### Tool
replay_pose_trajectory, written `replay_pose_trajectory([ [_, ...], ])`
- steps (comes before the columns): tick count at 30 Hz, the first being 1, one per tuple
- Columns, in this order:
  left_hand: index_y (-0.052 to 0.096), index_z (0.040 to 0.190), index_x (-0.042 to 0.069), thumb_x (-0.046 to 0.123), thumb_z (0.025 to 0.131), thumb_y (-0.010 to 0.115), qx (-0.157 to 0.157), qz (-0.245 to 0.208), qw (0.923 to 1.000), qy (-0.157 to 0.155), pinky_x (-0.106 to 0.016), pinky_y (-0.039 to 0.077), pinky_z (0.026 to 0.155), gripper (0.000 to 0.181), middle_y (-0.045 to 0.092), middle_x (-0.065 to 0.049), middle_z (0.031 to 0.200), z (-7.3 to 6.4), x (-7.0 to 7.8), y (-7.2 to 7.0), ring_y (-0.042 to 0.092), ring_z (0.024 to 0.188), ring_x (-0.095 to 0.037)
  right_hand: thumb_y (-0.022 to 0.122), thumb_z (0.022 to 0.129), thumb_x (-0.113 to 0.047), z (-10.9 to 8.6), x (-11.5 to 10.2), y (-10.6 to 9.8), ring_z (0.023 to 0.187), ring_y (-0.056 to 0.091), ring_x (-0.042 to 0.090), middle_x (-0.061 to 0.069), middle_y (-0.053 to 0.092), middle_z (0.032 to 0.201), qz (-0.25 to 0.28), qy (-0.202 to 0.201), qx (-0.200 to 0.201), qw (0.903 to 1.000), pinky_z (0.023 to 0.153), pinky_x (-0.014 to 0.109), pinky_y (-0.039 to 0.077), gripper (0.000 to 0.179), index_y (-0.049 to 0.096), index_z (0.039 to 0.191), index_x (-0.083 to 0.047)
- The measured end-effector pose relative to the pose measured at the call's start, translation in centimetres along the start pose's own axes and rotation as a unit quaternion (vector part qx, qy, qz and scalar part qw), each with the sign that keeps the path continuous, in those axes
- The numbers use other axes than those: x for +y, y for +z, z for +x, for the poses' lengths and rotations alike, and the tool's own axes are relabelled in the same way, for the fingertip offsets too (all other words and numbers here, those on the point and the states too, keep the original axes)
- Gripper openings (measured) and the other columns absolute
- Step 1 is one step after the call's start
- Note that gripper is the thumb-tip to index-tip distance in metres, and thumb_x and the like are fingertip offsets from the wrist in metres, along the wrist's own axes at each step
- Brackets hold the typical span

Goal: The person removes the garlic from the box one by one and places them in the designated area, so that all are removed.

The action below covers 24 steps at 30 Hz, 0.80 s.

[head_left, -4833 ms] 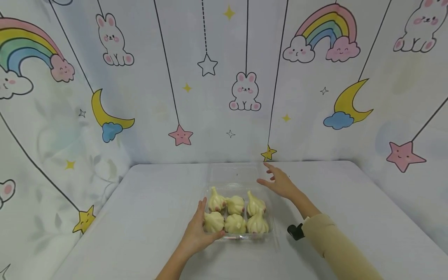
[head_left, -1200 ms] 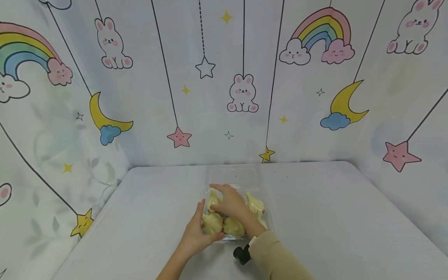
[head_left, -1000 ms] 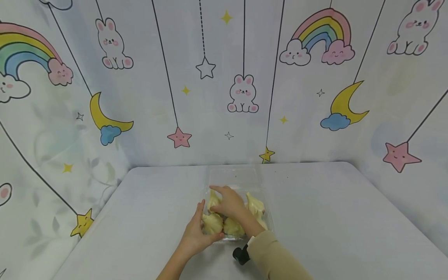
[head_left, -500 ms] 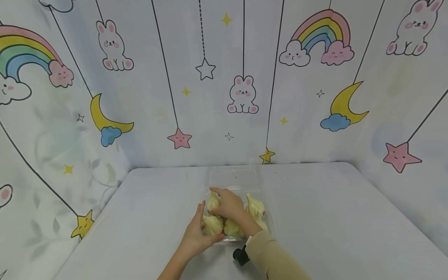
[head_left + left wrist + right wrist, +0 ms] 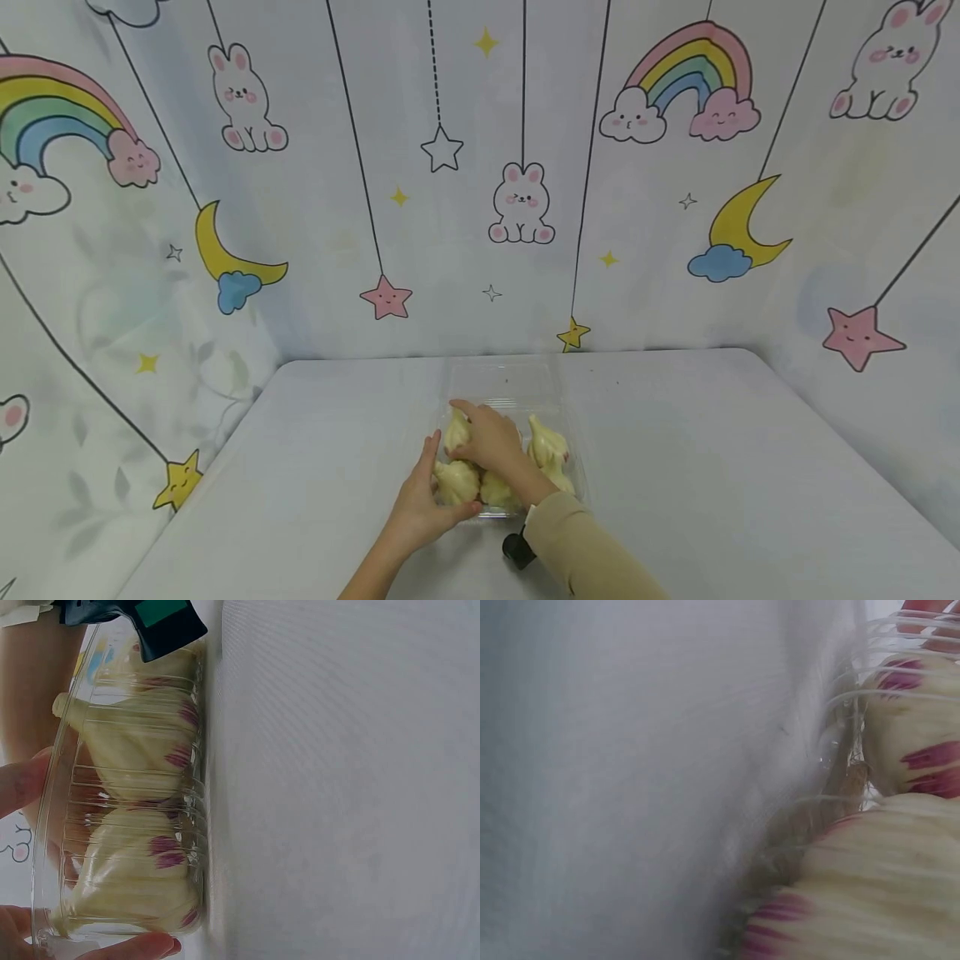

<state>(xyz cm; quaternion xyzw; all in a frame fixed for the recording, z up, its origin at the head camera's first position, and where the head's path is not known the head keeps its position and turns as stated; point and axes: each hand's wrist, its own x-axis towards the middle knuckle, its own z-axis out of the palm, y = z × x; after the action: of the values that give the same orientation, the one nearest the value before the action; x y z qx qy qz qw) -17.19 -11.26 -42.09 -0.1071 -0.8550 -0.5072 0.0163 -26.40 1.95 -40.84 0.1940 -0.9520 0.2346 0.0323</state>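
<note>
A clear plastic box [image 5: 498, 514] of garlic bulbs sits at the middle of the table, its lid [image 5: 504, 381] folded back behind it. My left hand [image 5: 423, 504] holds the box at its front left corner, fingers along the left side and thumb at the front wall. My right hand [image 5: 491, 437] reaches into the box, thumb and index finger around the back left garlic bulb [image 5: 457, 429]; it hides the bulb beside it. The front left bulb [image 5: 456, 482] lies uncovered. In the left wrist view, purple-streaked bulbs [image 5: 142, 735] show through the ribbed wall.
The white-covered table [image 5: 720, 467] stretches out on both sides of the box. A cloth backdrop [image 5: 315, 208] with rabbits, rainbows and stars stands behind and beside it. A black camera mount [image 5: 517, 550] hangs beneath the right wrist, near the box's front edge.
Since the earliest frame my right hand has come from beside the lid, leftward and down into the box onto the back left bulb. Over the last second both hands have stayed nearly still.
</note>
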Motion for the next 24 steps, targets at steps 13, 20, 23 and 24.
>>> replay_pose_trajectory([
  [13, 0.011, 0.147, 0.007, 0.027, 0.067, 0.082, 0.003, 0.004, 1.0, 0.004, -0.055, 0.04, 0.092, 0.108, 0.008, -0.031, 0.146, 0.1, 0.0, 0.1, 0.036, 0.12, -0.051, 0.079, 0.07, -0.03, 0.0, 0.2, 0.0, 0.088, 0.058, 0.021, 0.004, 0.06, 0.105, 0.007, -0.011, 0.007, 0.9999, 0.064, 0.036, 0.049, 0.072, 0.046, 0.133, -0.023],
  [20, 0.013, 0.146, 0.005, 0.027, 0.067, 0.082, 0.007, 0.003, 1.0, 0.006, -0.055, 0.039, 0.092, 0.107, 0.009, -0.032, 0.146, 0.1, 0.0, 0.1, 0.035, 0.12, -0.051, 0.079, 0.07, -0.025, -0.2, -0.2, -0.8, 0.09, 0.058, 0.023, 0.007, 0.06, 0.107, 0.032, -0.012, 0.009, 0.9994, 0.061, 0.033, 0.048, 0.072, 0.046, 0.134, -0.023],
  [23, 0.013, 0.146, 0.003, 0.027, 0.067, 0.082, 0.006, 0.003, 1.0, 0.007, -0.055, 0.039, 0.092, 0.107, 0.009, -0.032, 0.146, 0.1, 0.0, 0.1, 0.035, 0.12, -0.051, 0.08, 0.07, -0.025, -0.4, -0.3, -1.2, 0.09, 0.058, 0.024, 0.008, 0.06, 0.108, 0.043, -0.016, 0.015, 0.9988, 0.06, 0.033, 0.048, 0.071, 0.047, 0.133, -0.022],
  [24, 0.013, 0.145, 0.003, 0.027, 0.067, 0.082, 0.006, 0.002, 1.0, 0.006, -0.055, 0.039, 0.092, 0.107, 0.009, -0.032, 0.146, 0.1, 0.0, 0.1, 0.035, 0.12, -0.051, 0.08, 0.07, -0.025, -0.5, -0.4, -1.3, 0.09, 0.058, 0.024, 0.008, 0.06, 0.107, 0.046, -0.017, 0.016, 0.9987, 0.059, 0.033, 0.048, 0.071, 0.047, 0.133, -0.021],
])
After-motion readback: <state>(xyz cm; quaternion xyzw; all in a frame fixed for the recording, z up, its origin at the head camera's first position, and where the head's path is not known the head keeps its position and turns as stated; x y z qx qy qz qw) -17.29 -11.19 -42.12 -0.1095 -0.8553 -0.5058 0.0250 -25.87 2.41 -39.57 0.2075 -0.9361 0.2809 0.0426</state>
